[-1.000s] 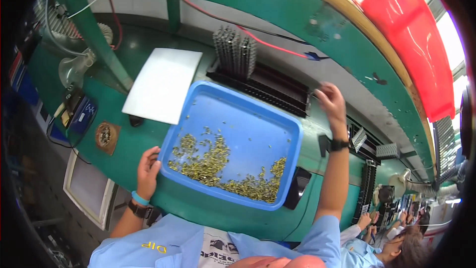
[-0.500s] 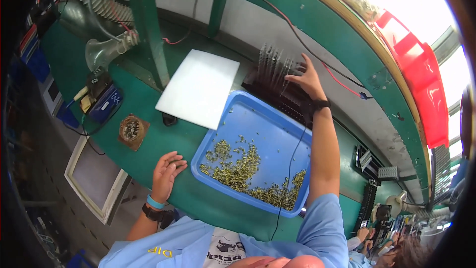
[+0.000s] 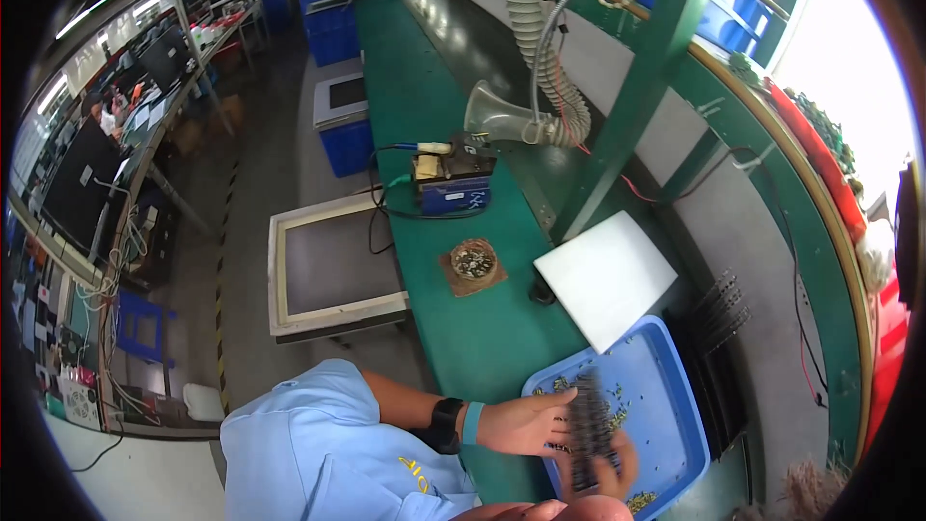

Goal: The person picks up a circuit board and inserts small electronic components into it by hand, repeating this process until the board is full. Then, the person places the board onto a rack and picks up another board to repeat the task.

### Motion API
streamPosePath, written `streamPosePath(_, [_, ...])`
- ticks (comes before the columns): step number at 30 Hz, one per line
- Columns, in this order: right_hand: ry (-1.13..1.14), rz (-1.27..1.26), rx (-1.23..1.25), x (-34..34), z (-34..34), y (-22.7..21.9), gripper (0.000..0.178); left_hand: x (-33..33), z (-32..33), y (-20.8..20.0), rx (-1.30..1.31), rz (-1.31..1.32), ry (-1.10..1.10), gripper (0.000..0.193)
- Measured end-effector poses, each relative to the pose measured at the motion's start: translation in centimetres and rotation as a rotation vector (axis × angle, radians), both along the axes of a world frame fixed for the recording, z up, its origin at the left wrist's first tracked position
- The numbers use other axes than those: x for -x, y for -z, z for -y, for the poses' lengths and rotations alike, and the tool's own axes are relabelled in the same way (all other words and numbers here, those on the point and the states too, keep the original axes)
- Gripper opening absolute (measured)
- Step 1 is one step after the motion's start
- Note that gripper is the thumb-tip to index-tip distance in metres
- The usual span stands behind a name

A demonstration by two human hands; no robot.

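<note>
A dark ribbed strip [image 3: 586,425], smeared by motion, is held over the blue tray [image 3: 690,396]. My left hand [image 3: 521,425] comes in from the left and grips its side, the fingers partly hidden behind it. My right hand [image 3: 617,468] is closed around its lower end, close to my body. Small yellow-green metal-looking pieces [image 3: 640,501] lie loose in the tray, partly hidden by my hands. Beyond the tray's right edge, a dark rack [image 3: 719,381] carries several thin upright strips [image 3: 721,309].
A white board [image 3: 608,275] overlaps the tray's far edge. On the green bench [image 3: 424,106] are a round container of bits [image 3: 474,260], a blue soldering station [image 3: 453,195] and a clear fume funnel [image 3: 497,116]. A framed screen [image 3: 338,260] stands left of the bench.
The view has swung left. My right hand has come back from the rack to the tray, and a dark ribbed strip is now in my hands. My left hand has moved over the tray.
</note>
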State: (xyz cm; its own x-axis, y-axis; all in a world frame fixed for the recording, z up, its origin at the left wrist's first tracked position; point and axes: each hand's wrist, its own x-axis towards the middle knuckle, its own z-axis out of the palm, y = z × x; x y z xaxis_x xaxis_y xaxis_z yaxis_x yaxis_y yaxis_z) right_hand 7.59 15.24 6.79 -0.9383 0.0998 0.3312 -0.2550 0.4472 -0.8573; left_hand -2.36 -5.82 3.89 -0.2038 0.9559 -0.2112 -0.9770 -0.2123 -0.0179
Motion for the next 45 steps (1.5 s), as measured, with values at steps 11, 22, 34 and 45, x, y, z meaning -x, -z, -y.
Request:
streamPosePath(11, [0.244, 0.429, -0.323, -6.6, -3.8, 4.4, 0.043, 2.6, -2.2, 2.2, 0.054, -0.383, -0.003, 0.038])
streamPosePath(22, [0.122, 0.100, -0.931, -6.0, -6.4, 5.3, 0.027, 2.1, -10.4, 0.8, -0.325, -0.089, 0.239, 0.060])
streamPosePath(34, [0.177, -0.082, -0.870, -6.8, -7.7, 5.8, 0.022, 0.5, -9.1, 2.9, -0.141, -0.046, 0.151, 0.078])
streamPosePath(45, [0.510, 0.212, 0.776, -4.9, -3.9, 3.1, 0.016, 1.1, -8.9, 1.6, 0.132, -0.321, 0.252, 0.086])
